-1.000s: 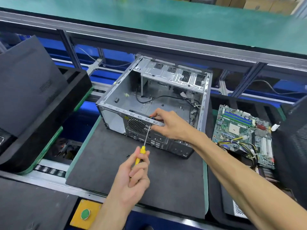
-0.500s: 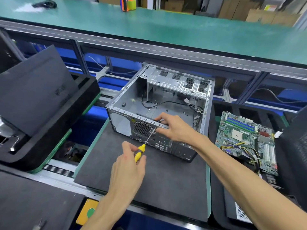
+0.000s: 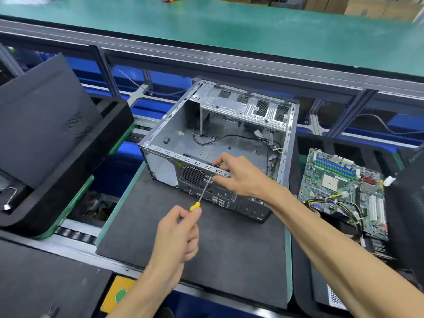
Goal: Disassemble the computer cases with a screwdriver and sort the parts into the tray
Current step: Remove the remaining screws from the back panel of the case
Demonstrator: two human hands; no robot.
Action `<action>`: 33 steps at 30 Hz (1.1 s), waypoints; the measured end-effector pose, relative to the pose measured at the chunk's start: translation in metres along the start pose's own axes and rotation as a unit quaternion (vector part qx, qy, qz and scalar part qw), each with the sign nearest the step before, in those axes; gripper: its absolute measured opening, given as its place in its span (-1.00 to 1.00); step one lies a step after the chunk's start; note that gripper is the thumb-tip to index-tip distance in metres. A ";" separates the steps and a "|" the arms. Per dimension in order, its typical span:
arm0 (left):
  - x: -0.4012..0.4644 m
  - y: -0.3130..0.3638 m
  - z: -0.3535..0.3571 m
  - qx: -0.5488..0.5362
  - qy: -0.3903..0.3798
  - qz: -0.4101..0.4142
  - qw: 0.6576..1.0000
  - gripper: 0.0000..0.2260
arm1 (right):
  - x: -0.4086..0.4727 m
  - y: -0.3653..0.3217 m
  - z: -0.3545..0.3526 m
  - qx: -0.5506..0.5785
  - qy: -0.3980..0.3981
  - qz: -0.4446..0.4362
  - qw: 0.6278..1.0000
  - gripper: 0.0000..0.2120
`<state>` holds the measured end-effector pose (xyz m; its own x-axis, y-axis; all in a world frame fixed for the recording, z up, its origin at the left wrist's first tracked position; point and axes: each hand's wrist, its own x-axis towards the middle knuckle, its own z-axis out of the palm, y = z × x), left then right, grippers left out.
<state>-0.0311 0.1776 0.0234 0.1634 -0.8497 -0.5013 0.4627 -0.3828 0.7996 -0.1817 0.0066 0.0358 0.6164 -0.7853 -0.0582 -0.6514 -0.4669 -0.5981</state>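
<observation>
An open grey computer case (image 3: 169,134) lies on its side on a black mat (image 3: 229,249), rear panel toward me. My left hand (image 3: 177,232) grips a yellow-handled screwdriver (image 3: 205,190); its tip touches the upper right corner of the rear fan grille (image 3: 193,176). My right hand (image 3: 238,175) pinches the case's top rear rail beside the tip, with a small dark part under its fingers. Loose black cables lie inside the case. A green motherboard (image 3: 344,187) with yellow wires rests in the black tray (image 3: 300,271) at right.
At left a black foam tray (image 3: 68,180) carries a dark side panel (image 3: 41,115). A yellow box with a green button (image 3: 120,294) sits at the near edge. Behind the case run grey aluminium rails and a raised green bench (image 3: 229,31).
The view has shifted down and right. My left hand has turned slightly on the screwdriver handle; its tip stays at the fan grille corner. My right hand stays on the rail.
</observation>
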 end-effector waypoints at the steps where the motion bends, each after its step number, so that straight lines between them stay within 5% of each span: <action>1: 0.002 -0.001 -0.004 -0.150 -0.060 -0.106 0.981 -0.75 | 0.000 0.000 0.000 -0.005 0.001 0.000 1.000 -0.74; 4: 0.005 -0.005 -0.013 -0.487 -0.182 -0.290 0.803 -0.90 | 0.000 -0.001 0.000 -0.010 0.001 0.005 1.000 -0.72; 5: 0.005 -0.007 -0.014 -0.510 -0.195 -0.291 0.785 -0.90 | -0.001 -0.001 0.000 -0.010 0.001 0.005 1.000 -0.72; 6: 0.004 -0.007 -0.014 -0.501 -0.196 -0.284 0.794 -0.89 | -0.001 -0.002 0.000 -0.009 0.002 0.006 1.000 -0.73; 8: 0.005 -0.003 -0.013 -0.389 -0.159 -0.257 0.870 -0.85 | -0.003 -0.003 0.000 -0.006 0.007 0.010 1.000 -0.74; 10: 0.003 0.003 -0.014 -0.178 -0.071 -0.166 0.967 -0.76 | -0.004 -0.006 -0.001 -0.007 0.011 0.018 1.000 -0.74; 12: -0.001 0.004 -0.012 0.076 0.032 -0.010 0.997 -0.70 | -0.005 -0.008 -0.002 -0.007 0.008 0.025 1.000 -0.72; 14: -0.007 0.001 -0.007 0.341 0.103 0.145 0.923 -0.67 | -0.006 -0.009 -0.003 -0.007 0.008 0.034 0.999 -0.70; 16: -0.013 -0.003 -0.003 0.543 0.171 0.244 0.785 -0.73 | -0.007 -0.009 -0.003 -0.009 0.009 0.039 0.999 -0.69; 17: -0.014 -0.004 -0.001 0.580 0.183 0.277 0.744 -0.73 | -0.006 -0.009 -0.002 -0.010 0.009 0.039 0.999 -0.69; 23: -0.005 0.001 -0.009 0.604 0.176 0.376 0.681 -0.75 | -0.005 -0.005 -0.001 -0.016 0.008 0.031 0.999 -0.68; 29: 0.005 0.012 -0.013 0.620 0.107 0.268 0.730 -0.72 | -0.001 0.000 0.001 -0.014 0.005 0.014 1.000 -0.68; 31: 0.008 0.015 -0.013 0.553 0.063 0.223 0.800 -0.64 | -0.001 -0.001 0.000 -0.019 0.005 0.010 1.000 -0.69; 33: 0.012 0.016 -0.017 0.372 -0.002 0.127 0.920 -0.62 | -0.002 -0.004 -0.001 -0.025 0.006 0.010 1.000 -0.69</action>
<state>-0.0067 0.1675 0.0241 0.1805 -0.9467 -0.2667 -0.3139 -0.3125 0.8966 -0.1810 0.0092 0.0391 0.5985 -0.7989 -0.0594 -0.6840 -0.4710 -0.5570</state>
